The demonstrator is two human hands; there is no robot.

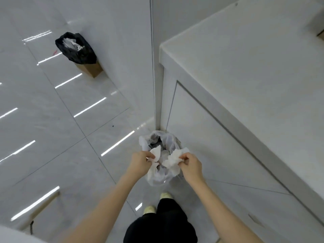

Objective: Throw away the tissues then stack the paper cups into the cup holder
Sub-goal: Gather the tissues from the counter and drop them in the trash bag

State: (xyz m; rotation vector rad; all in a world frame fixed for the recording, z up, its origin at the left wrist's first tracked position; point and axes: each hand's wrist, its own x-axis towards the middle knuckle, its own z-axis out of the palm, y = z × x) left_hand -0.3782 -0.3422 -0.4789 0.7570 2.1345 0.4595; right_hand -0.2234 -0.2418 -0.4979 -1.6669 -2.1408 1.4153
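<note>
A small bin lined with a white bag (pixel 158 178) stands on the floor at the corner of a white cabinet. Both my hands hover right above its opening. My left hand (pixel 140 163) pinches a flat white tissue (pixel 156 152) at the left side of the bin mouth. My right hand (pixel 191 166) pinches a larger crumpled white tissue (pixel 171 163) at the right side. Dark and white rubbish lies inside the bin. No paper cups or cup holder are in view.
The white cabinet with its counter top (pixel 245 67) fills the right side. A white wall panel (pixel 152 67) meets it at the corner. A second bin with a black bag (pixel 77 50) stands on the glossy tiled floor at upper left. My feet (pixel 165 196) are just behind the near bin.
</note>
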